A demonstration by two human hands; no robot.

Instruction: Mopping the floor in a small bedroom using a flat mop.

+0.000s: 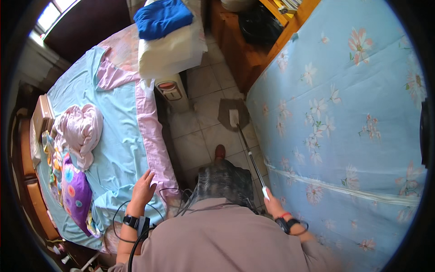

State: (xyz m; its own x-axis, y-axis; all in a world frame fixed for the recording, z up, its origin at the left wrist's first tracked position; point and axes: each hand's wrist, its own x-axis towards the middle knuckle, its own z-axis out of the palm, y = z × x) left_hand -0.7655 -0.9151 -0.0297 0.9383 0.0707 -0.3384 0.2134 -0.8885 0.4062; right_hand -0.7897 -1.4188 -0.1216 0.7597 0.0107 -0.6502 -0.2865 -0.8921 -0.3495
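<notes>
My right hand (pixel 273 203) is closed around the white upper end of a long mop handle (pixel 257 169). The handle slants forward to a flat mop's grey-brown pad (pixel 223 115), which lies on the floor tiles beside the foot of a blue floral fabric cover (pixel 326 136). My left hand (pixel 143 189) is raised with its fingers apart and holds nothing. It appears above or beside the pink border (pixel 153 132) of a light-blue bed sheet (pixel 119 136); whether it touches the cloth I cannot tell.
White floor tiles (pixel 190 146) run between bed and cover. A white appliance (pixel 175 97) stands by the bed, near a cream stack (pixel 170 56) topped with folded blue cloth (pixel 163 18). A wooden cabinet (pixel 231 44) is ahead. On the bed lie a purple pillow (pixel 76 193) and pink bedding (pixel 80 127).
</notes>
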